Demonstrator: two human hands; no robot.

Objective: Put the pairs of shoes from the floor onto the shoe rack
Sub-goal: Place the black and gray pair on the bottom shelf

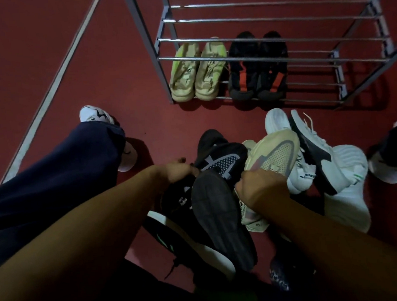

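Note:
A metal shoe rack (pixel 209 54) stands ahead on the red floor. On its lowest bars sit a cream-and-green pair (pixel 196 72) and, to their right, a black-and-orange pair (pixel 257 69). Closer to me lies a heap of shoes. My left hand (pixel 180 170) grips a black shoe (pixel 219 158) at the heap's left. My right hand (pixel 259 186) is closed on a cream shoe (pixel 273 154) turned sole up. A dark sole (pixel 219 215) lies between my hands. White shoes (pixel 312 155) lie to the right.
My left leg in dark trousers (pixel 53 185) stretches to the left, ending in a white shoe (pixel 97 114). My other foot (pixel 393 158) shows at the right edge. A grey line (pixel 52 88) crosses the red floor on the left.

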